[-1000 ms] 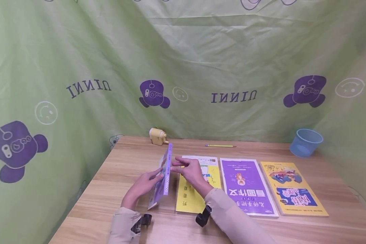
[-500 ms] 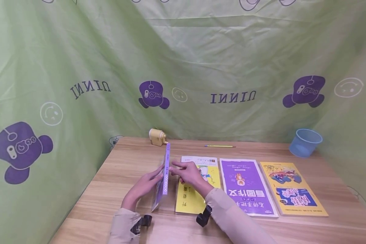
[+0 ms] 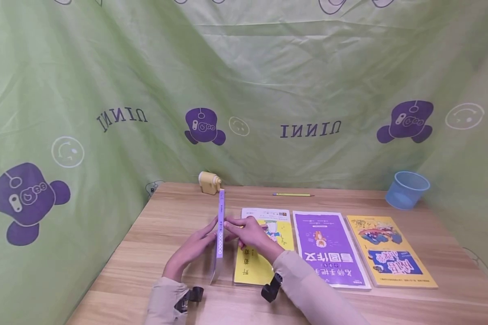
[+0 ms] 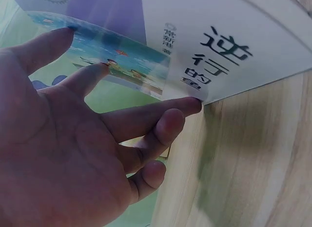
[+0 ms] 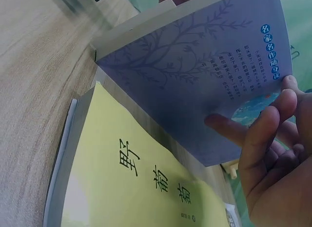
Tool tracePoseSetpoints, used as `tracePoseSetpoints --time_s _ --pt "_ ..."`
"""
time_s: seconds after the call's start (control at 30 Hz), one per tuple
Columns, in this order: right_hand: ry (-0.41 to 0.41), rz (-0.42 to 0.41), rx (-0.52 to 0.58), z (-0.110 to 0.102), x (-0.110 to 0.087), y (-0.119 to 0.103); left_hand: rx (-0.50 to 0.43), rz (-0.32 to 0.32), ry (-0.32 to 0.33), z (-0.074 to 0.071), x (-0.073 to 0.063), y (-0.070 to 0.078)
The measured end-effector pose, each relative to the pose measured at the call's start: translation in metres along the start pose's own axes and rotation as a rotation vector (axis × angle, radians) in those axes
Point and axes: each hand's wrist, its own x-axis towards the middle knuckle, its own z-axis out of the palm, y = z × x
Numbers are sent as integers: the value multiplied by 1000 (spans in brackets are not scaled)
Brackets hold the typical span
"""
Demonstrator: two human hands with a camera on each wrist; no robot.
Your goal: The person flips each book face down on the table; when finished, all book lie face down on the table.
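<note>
A thin book with a purple spine [image 3: 220,239] stands on edge near the left of the table, spine uppermost. My left hand [image 3: 191,250] is on its left side. In the left wrist view, several fingertips [image 4: 187,106] touch the white and purple front cover [image 4: 224,51], while two fingers curl free. On the other side is my right hand [image 3: 255,234]. One fingertip [image 5: 214,120] rests on the pale violet back cover [image 5: 195,66], and another digit touches its upper edge. Below that hand lies a yellow book [image 3: 254,266], partly hidden by it.
A purple book [image 3: 329,248] and an orange book [image 3: 390,253] lie flat in a row to the right. Behind are a yellow pencil sharpener [image 3: 209,182], a pencil [image 3: 293,195] and a blue bin [image 3: 407,190]. A green curtain [image 3: 244,67] hangs beyond the table.
The book in my hands has turned from a leftward lean to nearly upright, its near lower corner swinging right. My right fingers have moved slightly left, closer against it.
</note>
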Motion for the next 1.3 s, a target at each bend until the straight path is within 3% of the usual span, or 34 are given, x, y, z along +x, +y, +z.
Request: tracePoseSetpoints --time_s 0.57,1.07,1.17,1.3 --pt "15 13 56 2 -5 -4 -122 15 -52 3 2 2" --pt "28 -30 39 -2 -3 -2 -117 64 -92 5 4 1" --pt "28 -33 37 -3 -4 -2 -113 55 -76 6 4 1" --pt "27 -32 19 -3 -3 -1 -95 47 -2 4 2 5"
